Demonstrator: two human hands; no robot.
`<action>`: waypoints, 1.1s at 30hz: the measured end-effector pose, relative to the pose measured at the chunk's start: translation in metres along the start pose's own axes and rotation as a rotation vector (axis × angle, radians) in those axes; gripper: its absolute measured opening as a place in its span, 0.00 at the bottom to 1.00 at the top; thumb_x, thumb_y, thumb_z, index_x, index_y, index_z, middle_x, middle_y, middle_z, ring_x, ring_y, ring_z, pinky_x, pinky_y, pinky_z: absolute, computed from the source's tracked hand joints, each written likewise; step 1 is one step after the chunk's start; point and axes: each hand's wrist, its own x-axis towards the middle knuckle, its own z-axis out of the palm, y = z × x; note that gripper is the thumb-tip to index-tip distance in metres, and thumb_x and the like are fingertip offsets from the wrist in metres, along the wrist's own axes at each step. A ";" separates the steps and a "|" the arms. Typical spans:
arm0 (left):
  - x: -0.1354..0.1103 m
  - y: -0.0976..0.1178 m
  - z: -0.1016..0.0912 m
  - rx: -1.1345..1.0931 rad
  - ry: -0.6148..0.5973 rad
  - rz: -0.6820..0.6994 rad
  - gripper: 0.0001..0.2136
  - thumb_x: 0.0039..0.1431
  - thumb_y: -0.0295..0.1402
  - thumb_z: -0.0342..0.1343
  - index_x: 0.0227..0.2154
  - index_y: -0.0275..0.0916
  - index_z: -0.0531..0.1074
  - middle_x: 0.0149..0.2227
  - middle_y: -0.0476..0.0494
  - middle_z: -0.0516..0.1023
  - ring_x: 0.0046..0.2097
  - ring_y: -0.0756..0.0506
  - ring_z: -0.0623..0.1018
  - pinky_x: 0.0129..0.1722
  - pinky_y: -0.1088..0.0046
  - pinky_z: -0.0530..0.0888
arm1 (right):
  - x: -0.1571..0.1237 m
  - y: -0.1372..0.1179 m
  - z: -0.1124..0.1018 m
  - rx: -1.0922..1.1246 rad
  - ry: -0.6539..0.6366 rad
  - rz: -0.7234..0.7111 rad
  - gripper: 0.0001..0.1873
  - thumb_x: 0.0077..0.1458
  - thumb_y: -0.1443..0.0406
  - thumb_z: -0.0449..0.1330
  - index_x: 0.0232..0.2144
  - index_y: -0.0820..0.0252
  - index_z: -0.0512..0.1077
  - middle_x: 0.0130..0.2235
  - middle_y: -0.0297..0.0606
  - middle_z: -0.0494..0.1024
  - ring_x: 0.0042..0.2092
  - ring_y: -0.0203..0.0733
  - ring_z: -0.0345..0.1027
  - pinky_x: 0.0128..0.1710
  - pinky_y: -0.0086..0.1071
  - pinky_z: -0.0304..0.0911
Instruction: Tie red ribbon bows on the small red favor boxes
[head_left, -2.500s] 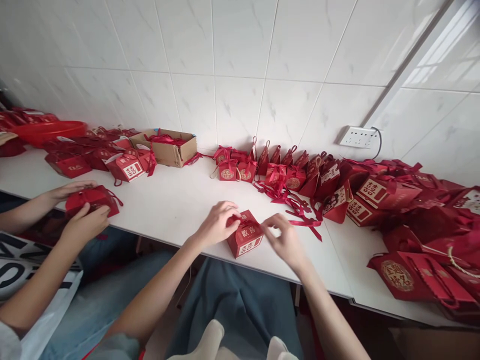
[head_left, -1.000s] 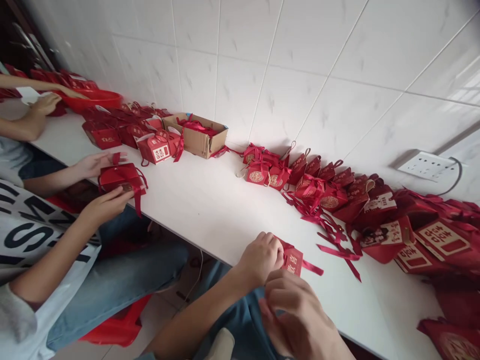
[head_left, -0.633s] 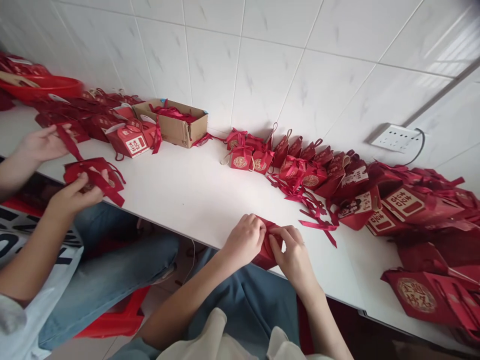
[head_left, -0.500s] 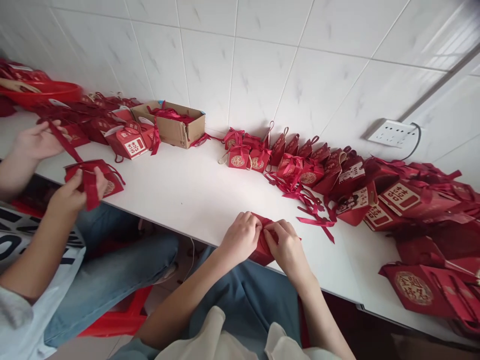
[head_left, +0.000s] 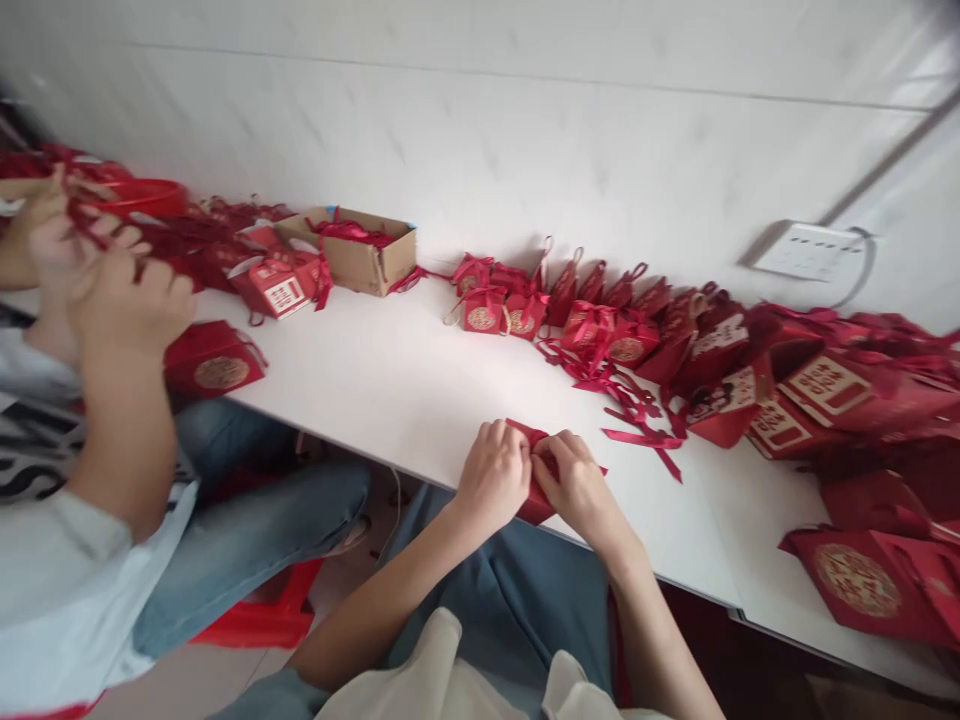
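Observation:
Near the table's front edge, a small red gift box sits between my two hands. My left hand is closed, its fingertips pinching at the top of the box. From the other side, my right hand pinches the same spot, thumb and forefinger meeting the left fingertips. The fingers hide the top of the box, and any ribbon there is hard to make out. Dark red ribbons lie loose on the table to the right of my hands.
Finished-looking red boxes line the wall, with bigger ones piled at right. A cardboard carton holds ribbons. At left, a co-worker's raised hands hold a ribbon above another red box. A power strip hangs on the wall.
The co-worker's hands have risen off their box with the ribbon. The view has shifted slightly; my hands keep the same pinch on the box.

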 end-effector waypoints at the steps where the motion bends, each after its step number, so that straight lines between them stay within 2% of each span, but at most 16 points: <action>1: -0.001 0.003 0.001 0.009 -0.012 -0.014 0.07 0.61 0.25 0.43 0.29 0.38 0.62 0.32 0.40 0.67 0.37 0.41 0.68 0.39 0.61 0.70 | -0.001 0.002 -0.001 0.015 -0.014 -0.006 0.07 0.61 0.67 0.49 0.31 0.58 0.65 0.32 0.40 0.68 0.35 0.46 0.63 0.37 0.40 0.63; 4: -0.004 0.010 0.003 0.020 -0.057 -0.023 0.04 0.60 0.27 0.46 0.32 0.36 0.65 0.35 0.38 0.69 0.39 0.40 0.69 0.39 0.61 0.70 | -0.003 0.013 -0.006 0.064 -0.079 -0.037 0.07 0.60 0.66 0.49 0.31 0.57 0.64 0.32 0.40 0.68 0.35 0.46 0.62 0.36 0.39 0.61; 9: -0.005 0.009 -0.002 -0.025 -0.105 0.031 0.07 0.61 0.30 0.47 0.33 0.35 0.68 0.36 0.40 0.71 0.41 0.41 0.71 0.36 0.64 0.70 | -0.009 0.027 -0.014 0.086 -0.174 -0.019 0.09 0.62 0.62 0.48 0.32 0.56 0.65 0.33 0.39 0.68 0.36 0.45 0.62 0.35 0.37 0.59; 14: -0.002 0.002 -0.014 -0.116 -0.124 0.039 0.06 0.60 0.27 0.49 0.31 0.36 0.70 0.34 0.45 0.74 0.39 0.46 0.73 0.41 0.72 0.70 | -0.009 0.017 -0.017 0.129 -0.188 0.065 0.07 0.60 0.59 0.53 0.34 0.55 0.67 0.34 0.39 0.68 0.36 0.45 0.62 0.35 0.38 0.59; 19: 0.003 -0.009 -0.019 -0.237 -0.108 0.041 0.06 0.57 0.23 0.50 0.27 0.38 0.69 0.32 0.47 0.75 0.36 0.47 0.74 0.38 0.72 0.71 | -0.001 0.005 -0.014 0.280 -0.191 0.088 0.07 0.61 0.65 0.52 0.30 0.57 0.65 0.33 0.39 0.65 0.38 0.46 0.59 0.40 0.41 0.57; 25: 0.008 -0.013 -0.025 -0.254 -0.195 -0.048 0.05 0.57 0.25 0.48 0.27 0.39 0.66 0.32 0.49 0.73 0.34 0.48 0.74 0.35 0.73 0.70 | 0.000 0.007 -0.014 0.300 -0.175 0.099 0.06 0.60 0.69 0.51 0.30 0.57 0.64 0.35 0.39 0.66 0.39 0.44 0.60 0.41 0.38 0.59; 30: 0.017 -0.012 -0.038 -0.165 -0.336 0.055 0.03 0.55 0.27 0.51 0.28 0.40 0.67 0.32 0.48 0.71 0.33 0.47 0.74 0.34 0.72 0.69 | 0.000 0.007 -0.012 0.368 -0.138 0.090 0.07 0.60 0.72 0.51 0.31 0.58 0.66 0.35 0.39 0.65 0.40 0.44 0.59 0.43 0.39 0.59; 33: 0.023 -0.014 -0.038 -0.150 -0.385 0.074 0.04 0.53 0.28 0.51 0.25 0.40 0.66 0.30 0.50 0.70 0.29 0.48 0.72 0.31 0.73 0.68 | 0.000 0.010 -0.009 0.413 -0.124 0.087 0.08 0.59 0.74 0.51 0.33 0.58 0.67 0.35 0.38 0.65 0.41 0.43 0.60 0.44 0.38 0.59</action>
